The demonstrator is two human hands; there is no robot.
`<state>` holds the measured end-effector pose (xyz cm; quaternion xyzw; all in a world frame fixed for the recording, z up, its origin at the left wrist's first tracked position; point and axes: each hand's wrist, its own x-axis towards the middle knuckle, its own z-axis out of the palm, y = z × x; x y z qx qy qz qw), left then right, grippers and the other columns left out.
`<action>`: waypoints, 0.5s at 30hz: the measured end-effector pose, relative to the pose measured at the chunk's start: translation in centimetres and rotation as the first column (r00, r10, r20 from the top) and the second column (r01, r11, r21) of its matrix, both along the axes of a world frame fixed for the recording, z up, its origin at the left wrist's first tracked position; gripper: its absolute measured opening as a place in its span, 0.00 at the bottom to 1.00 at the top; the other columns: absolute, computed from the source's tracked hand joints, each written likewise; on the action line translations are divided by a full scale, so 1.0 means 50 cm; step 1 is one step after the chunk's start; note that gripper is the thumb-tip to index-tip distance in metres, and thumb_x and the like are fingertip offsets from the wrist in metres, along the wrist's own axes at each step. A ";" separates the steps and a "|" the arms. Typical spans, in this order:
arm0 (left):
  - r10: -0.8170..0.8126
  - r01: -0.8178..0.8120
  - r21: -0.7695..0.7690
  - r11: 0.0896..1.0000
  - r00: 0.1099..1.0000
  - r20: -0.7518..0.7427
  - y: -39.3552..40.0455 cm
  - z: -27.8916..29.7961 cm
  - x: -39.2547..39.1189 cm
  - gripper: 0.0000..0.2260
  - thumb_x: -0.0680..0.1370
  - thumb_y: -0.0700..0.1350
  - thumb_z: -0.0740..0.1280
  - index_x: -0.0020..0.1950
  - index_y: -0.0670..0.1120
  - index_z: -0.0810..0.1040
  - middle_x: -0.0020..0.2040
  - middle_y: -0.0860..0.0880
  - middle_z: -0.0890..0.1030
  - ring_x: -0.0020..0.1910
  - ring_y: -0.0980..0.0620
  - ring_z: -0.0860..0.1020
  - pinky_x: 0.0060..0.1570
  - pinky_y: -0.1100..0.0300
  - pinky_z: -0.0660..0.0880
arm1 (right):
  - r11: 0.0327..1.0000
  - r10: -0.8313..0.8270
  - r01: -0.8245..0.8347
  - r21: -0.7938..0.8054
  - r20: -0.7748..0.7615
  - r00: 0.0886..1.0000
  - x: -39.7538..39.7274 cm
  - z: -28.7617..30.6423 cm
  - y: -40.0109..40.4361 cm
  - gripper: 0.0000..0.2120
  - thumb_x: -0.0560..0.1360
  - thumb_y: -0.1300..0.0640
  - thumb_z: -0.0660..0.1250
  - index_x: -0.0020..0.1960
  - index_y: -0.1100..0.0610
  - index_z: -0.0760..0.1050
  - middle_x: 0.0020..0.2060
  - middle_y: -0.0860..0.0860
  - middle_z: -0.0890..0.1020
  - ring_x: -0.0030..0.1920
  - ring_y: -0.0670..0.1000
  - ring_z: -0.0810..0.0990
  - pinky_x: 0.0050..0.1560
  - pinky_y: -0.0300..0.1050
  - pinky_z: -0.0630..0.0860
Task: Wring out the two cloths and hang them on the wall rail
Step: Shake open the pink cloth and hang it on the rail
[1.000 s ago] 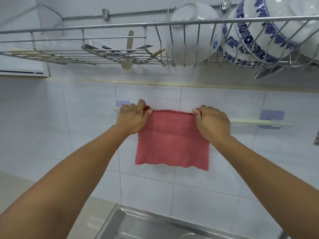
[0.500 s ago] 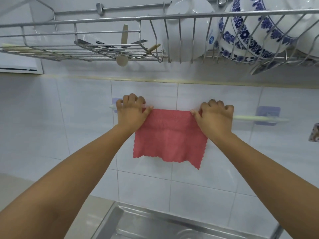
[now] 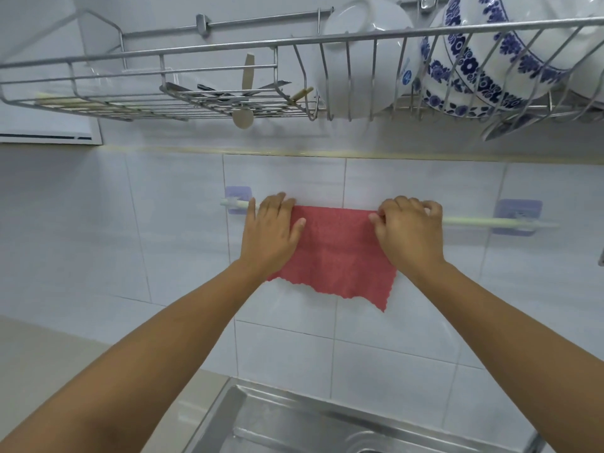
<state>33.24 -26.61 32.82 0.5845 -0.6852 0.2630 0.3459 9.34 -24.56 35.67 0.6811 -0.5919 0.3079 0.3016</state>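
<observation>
The red cloth (image 3: 330,253) is at mid-frame, draped over the pale wall rail (image 3: 467,220), which runs left to right between two bluish adhesive mounts (image 3: 517,216) on the tiled wall. My left hand (image 3: 273,235) lies flat on the cloth's left edge, fingers together over the rail, thumb spread onto the fabric. My right hand (image 3: 410,232) is curled at the upper right corner, fingertips bunched; it appears to be pinching the top edge against the rail, though the contact itself is behind my knuckles.

Handling, judged: thin, soft, light fabric with no stiffness. It hangs limp, lower edge scalloped and uneven, the right corner drooping lowest. Probably damp (so it should cling to the rail rather than slide). Best hold is at the two top corners, then smoothing downward with flat palms.

Hard to make out:
- How much cloth hangs behind the rail; the back fold is hidden.
- The rail under the cloth and both hands.
- The second cloth is not in view anywhere.
- The sink (image 3: 327,426) at lower centre is cut off by the frame's bottom edge; its contents cannot be seen.
- The dish rack (image 3: 196,53) and the blue-patterned bowls (image 3: 490,60) across the top are cropped at the frame's upper edge.
</observation>
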 end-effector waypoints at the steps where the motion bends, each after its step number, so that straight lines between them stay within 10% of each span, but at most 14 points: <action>1: -0.003 0.003 -0.017 1.000 1.000 -0.006 0.008 -0.013 -0.008 0.22 0.80 0.56 0.52 0.70 0.46 0.68 0.70 0.46 0.71 0.72 0.47 0.65 0.74 0.43 0.54 | 1.000 -0.007 0.007 0.002 0.000 1.000 0.006 -0.006 0.006 0.19 0.80 0.45 0.55 0.56 0.56 0.78 0.51 0.52 0.82 0.55 0.54 0.78 0.67 0.56 0.59; 15: -0.007 0.004 0.347 0.938 1.000 0.009 0.007 0.045 0.047 0.28 0.81 0.61 0.46 0.78 0.50 0.54 0.79 0.48 0.57 0.78 0.50 0.52 0.76 0.43 0.43 | 0.991 -0.046 0.049 0.121 -0.028 0.999 0.010 0.002 0.000 0.28 0.79 0.36 0.47 0.62 0.55 0.74 0.57 0.55 0.78 0.61 0.57 0.73 0.65 0.60 0.60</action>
